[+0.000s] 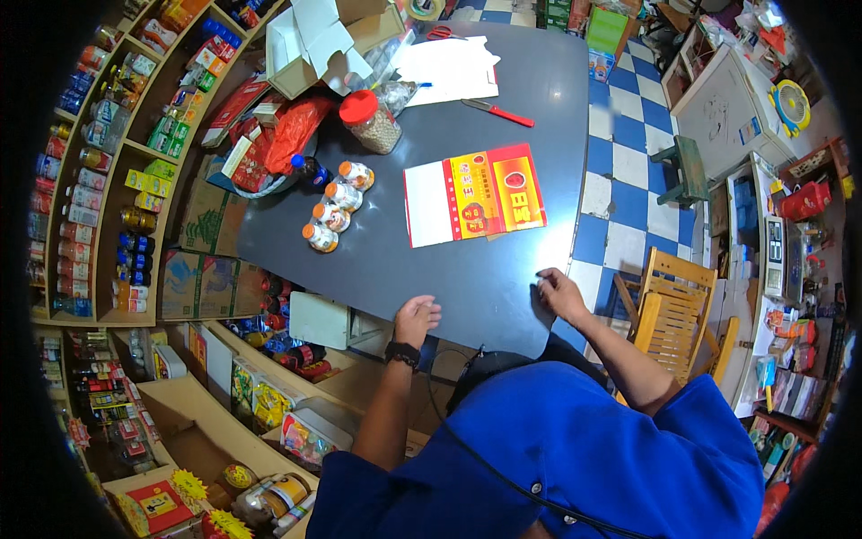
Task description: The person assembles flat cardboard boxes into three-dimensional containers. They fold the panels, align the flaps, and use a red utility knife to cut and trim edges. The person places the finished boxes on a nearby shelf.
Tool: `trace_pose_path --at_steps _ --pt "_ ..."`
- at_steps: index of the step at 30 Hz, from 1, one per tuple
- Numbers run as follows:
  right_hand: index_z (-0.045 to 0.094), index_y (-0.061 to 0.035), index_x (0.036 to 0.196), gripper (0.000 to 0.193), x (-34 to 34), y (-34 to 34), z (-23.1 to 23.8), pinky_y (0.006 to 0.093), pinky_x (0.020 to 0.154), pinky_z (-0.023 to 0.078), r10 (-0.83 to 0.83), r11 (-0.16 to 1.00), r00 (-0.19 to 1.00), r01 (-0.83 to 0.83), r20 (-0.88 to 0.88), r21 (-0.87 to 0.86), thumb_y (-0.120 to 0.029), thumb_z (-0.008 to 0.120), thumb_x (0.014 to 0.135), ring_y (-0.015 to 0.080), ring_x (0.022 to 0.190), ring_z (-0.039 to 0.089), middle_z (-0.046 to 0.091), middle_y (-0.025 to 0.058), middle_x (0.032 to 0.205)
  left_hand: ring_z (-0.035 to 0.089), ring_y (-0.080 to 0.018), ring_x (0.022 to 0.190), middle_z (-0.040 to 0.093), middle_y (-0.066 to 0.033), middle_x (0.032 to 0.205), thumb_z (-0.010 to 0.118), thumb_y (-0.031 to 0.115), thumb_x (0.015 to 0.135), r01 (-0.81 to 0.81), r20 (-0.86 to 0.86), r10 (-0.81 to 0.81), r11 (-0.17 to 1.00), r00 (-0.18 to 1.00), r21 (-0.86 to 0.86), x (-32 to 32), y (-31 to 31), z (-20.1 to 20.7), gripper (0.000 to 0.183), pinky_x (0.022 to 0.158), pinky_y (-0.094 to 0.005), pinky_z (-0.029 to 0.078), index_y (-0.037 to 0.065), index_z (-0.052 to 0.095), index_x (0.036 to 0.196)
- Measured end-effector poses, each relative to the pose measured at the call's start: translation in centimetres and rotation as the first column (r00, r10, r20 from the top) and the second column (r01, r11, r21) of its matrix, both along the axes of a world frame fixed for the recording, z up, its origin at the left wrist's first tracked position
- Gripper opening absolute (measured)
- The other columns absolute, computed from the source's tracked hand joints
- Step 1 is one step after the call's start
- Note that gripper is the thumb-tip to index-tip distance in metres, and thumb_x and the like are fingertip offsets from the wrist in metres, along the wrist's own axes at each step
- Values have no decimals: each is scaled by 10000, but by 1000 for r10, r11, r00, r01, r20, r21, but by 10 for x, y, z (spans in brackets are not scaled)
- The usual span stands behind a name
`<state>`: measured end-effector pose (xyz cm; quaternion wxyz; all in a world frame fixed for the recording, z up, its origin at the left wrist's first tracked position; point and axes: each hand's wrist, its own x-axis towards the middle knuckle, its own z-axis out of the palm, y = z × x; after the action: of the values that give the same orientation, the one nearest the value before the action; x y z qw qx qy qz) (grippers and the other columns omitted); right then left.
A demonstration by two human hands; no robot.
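Note:
My left hand [417,320] is at the near left edge of the grey table, its loosely bent fingers slightly apart and nothing seen in them. At the near right corner is my right hand [561,296], its fingers curled in with a small dark spot at their tips; whether they hold something I cannot make out. Beyond both hands lies a flattened red, yellow and white cardboard box [476,197]. Left of it stands a row of several small white bottles with orange labels [333,218], next to a dark bottle with a blue cap [311,171].
A red-handled knife [499,112] lies past the cardboard, near white paper sheets [449,68]. Behind the bottles are a red-lidded jar [371,122], a basket with a red bag [296,135] and open white boxes [314,45]. Goods shelves stand left; a wooden chair [673,310] stands right.

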<state>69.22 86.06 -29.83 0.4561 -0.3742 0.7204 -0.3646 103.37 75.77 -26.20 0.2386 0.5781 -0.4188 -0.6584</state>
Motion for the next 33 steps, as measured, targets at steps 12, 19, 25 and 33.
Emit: trace_pose_path --at_steps 12,19,25,33 --pt "623 -48 797 323 -73 -153 -51 317 425 380 -56 991 992 69 -115 112 -346 726 866 144 492 536 599 59 637 651 -225 978 676 -90 1175 613 290 947 68 173 -85 993 981 98 -40 35 -45 418 850 -366 548 87 595 1311" --pt "598 -105 837 181 -87 -170 -18 247 421 352 35 965 899 -145 436 220 -248 661 929 105 470 475 549 -13 636 659 -226 1015 653 -127 1201 618 288 945 -145 280 86 970 956 196 -71 102 -5 415 816 -361 569 78 593 1302" --pt "617 -151 1025 178 -73 -187 22 220 601 449 -76 951 726 -154 683 269 -319 616 965 98 690 567 630 -20 862 640 -176 819 664 -96 1020 632 309 949 -249 264 203 956 943 154 -93 159 -10 424 646 -327 556 70 599 1298" --pt "579 -66 1091 134 -96 -214 42 228 599 505 72 964 441 -261 895 52 -149 576 986 108 661 620 658 24 805 694 -231 959 722 -149 1054 640 322 902 -396 331 376 918 866 -7 -100 169 23 379 837 -362 547 39 697 1146"
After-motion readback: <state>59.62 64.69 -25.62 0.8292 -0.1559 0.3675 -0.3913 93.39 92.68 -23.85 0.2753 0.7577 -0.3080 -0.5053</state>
